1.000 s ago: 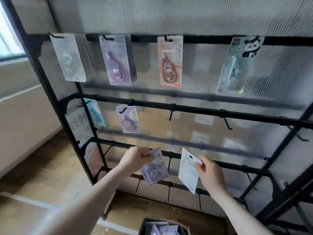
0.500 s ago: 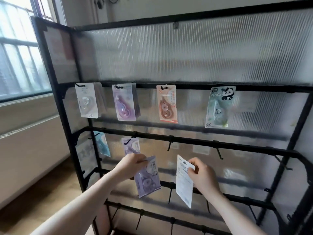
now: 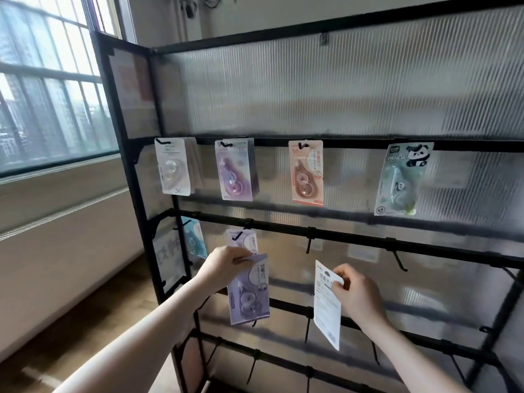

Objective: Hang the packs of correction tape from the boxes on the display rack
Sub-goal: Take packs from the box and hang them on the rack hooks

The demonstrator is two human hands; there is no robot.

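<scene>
We judge these carded packs light, stiff and easily creased; our left hand [image 3: 226,266] pinches the purple pack [image 3: 249,290] and our right hand [image 3: 355,293] the white-backed pack [image 3: 326,304] by their top edges, just below the display rack [image 3: 340,236]'s second rail.

Both bare forearms reached up and forward from the bottom of the view, the left one from the lower left, the right one from the lower right. The left hand [image 3: 226,265] was raised with its back toward the camera, fingers curled and pinching the top edge of a purple pack [image 3: 249,290]. The right hand [image 3: 354,290] sat slightly lower and well apart from it, thumb and fingers pinching the upper edge of a white pack [image 3: 326,304].
</scene>
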